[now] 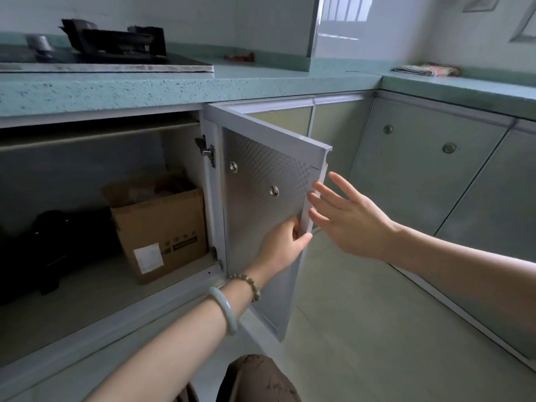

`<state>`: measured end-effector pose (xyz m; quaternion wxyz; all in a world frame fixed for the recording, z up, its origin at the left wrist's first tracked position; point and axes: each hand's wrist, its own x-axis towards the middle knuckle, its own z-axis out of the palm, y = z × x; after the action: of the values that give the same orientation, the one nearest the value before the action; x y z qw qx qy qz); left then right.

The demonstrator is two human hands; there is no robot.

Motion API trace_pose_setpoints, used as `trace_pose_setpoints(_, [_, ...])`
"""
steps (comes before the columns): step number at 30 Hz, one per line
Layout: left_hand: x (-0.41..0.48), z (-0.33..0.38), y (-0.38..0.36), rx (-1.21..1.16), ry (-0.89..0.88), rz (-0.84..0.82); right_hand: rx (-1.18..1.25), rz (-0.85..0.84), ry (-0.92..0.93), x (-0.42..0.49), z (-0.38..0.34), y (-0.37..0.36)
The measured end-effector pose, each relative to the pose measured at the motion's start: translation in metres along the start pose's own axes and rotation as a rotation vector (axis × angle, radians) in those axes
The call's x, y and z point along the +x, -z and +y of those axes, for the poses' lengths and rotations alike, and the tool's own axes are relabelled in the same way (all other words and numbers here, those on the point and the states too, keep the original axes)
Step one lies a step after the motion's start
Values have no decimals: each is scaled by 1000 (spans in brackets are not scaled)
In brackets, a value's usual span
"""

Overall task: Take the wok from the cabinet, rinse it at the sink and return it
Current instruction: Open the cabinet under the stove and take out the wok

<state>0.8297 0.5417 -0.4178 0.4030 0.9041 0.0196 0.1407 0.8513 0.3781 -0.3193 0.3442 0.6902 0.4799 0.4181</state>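
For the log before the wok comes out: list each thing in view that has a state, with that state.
cabinet door, open, swung outward
left hand, grips the door's free edge
right hand, fingers spread, by the door's edge
cardboard box, flaps open, inside the cabinet
neighbouring doors, shut
gas stove, no flame visible
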Motion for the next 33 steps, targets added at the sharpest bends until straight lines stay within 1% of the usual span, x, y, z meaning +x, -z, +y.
trace_pose_setpoints(4, [5,-7,-12,-167,9,-231,198,19,-157,13,-14,12])
trace_pose_setpoints(6, [1,-11,-8,-233,-20,-308,284,-3,-173,25,-22,18])
trace_pose_setpoints(9, [-9,-22,15,-185,-2,-327,450,-82,-182,43,-34,27])
trace_pose_setpoints(12, [-26,-52,62,-206,146,-334,689,-96,-229,71,-50,37])
trace_pose_setpoints(13, [-32,-64,81,-178,210,-327,776,-101,-251,82,-57,40])
trace_pose_setpoints(16, [-63,-103,141,-59,408,-193,985,-162,-251,118,-81,45])
trace_pose_setpoints(20, [-119,-140,215,-74,605,48,1407,-219,-266,171,-110,47])
trace_pose_setpoints(21, [-132,-148,229,-113,654,107,1545,-263,-264,183,-117,47])
trace_pose_setpoints(23, [-153,-164,253,-279,745,230,1794,-355,-258,204,-133,50])
trace_pose_setpoints(25, [-175,-181,271,-473,805,330,1960,-407,-276,223,-150,52])
trace_pose_setpoints(29, [-210,-229,299,-758,860,473,2157,-534,-324,266,-190,55])
trace_pose_setpoints(33, [-224,-286,314,-909,917,572,2268,-671,-370,314,-235,55])
